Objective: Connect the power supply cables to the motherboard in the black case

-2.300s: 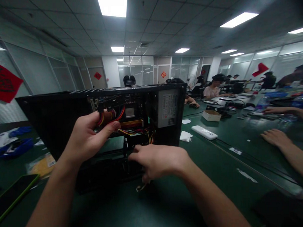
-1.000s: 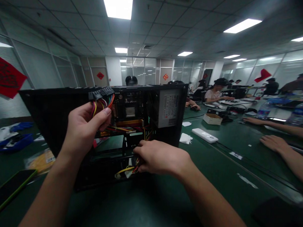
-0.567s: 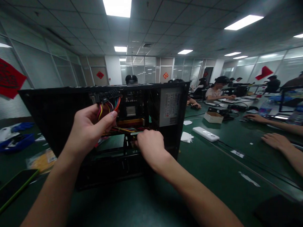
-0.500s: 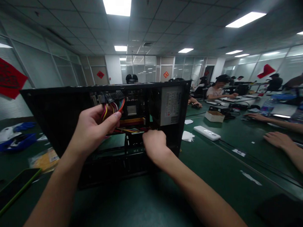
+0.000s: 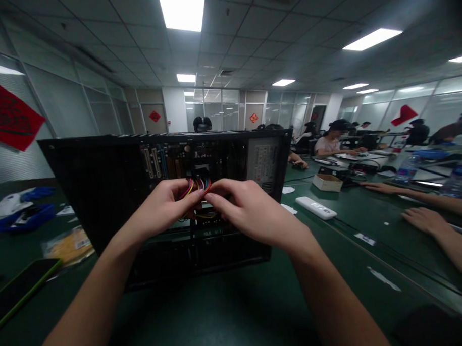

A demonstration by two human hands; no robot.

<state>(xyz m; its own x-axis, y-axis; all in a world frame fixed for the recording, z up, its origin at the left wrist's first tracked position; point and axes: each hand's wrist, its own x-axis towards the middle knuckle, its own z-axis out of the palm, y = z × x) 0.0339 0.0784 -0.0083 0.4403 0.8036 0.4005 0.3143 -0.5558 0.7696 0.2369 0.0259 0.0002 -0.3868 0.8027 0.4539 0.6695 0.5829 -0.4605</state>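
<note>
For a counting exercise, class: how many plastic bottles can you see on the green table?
2: one clear bottle at the right, beyond another person's forearm, and a second bottle near the picture's right edge. More may be hidden in the cluttered background.

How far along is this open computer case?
Looks done: power supply and circuit board sit inside the case. In hand: coloured wires, pinched by the left hand and right hand. Probably left: connecting those wires, though their plug end is hard to make out, and covering the open side.
</note>
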